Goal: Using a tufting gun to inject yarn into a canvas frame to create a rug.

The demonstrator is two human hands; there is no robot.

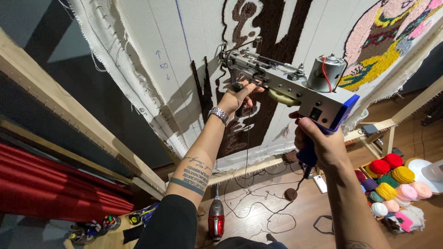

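Both hands are on the tufting gun (286,83), held up against the white backing cloth (157,55) stretched on a wooden frame (69,120). Left hand (236,97) is wrapped around the front handle, grip closed tight; right hand (323,145) is clamped on the blue rear handle. The needle end sits right by the brown tufted patch (272,27). Yarn balls (392,180) are piled on the floor (258,216) below.

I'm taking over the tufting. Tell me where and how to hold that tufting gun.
Hold the tufting gun as shown: right hand wraps the blue rear grip from below, left hand takes the front handle underneath the nose. The motor sits on top, so the underside is probably easiest.
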